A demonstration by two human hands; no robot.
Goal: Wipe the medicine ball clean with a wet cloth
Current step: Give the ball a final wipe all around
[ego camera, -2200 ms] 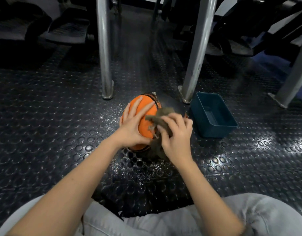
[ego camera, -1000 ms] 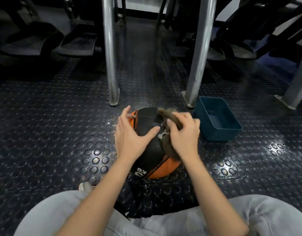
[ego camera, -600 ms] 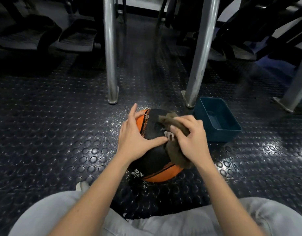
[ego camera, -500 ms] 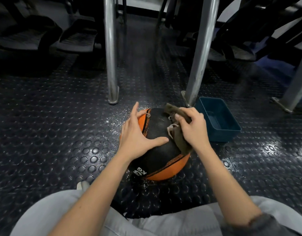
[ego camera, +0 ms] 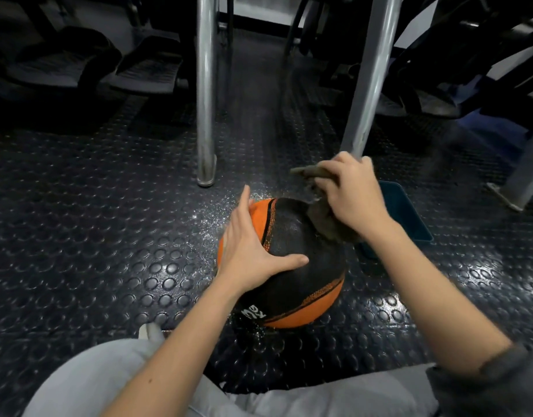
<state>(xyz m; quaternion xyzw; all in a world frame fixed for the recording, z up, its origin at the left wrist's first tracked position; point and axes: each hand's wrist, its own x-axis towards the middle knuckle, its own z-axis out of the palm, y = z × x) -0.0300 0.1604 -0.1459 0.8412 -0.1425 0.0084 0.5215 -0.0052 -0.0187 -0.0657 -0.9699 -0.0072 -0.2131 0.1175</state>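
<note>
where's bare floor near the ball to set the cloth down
Widest bare floor lies left of the medicine ball, bordered by the left steel post and the left hand. A narrower strip runs between that post and the right steel post. Crowded on the right: right hand, cloth and blue tub bunch beside the ball.

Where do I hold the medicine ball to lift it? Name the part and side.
Probably at its widest band, palms on opposite flanks, coming from above. The medicine ball is round with no handle, so one hand cannot close on it. The left hand lies spread on its left flank; the right hand holds the cloth.
</note>
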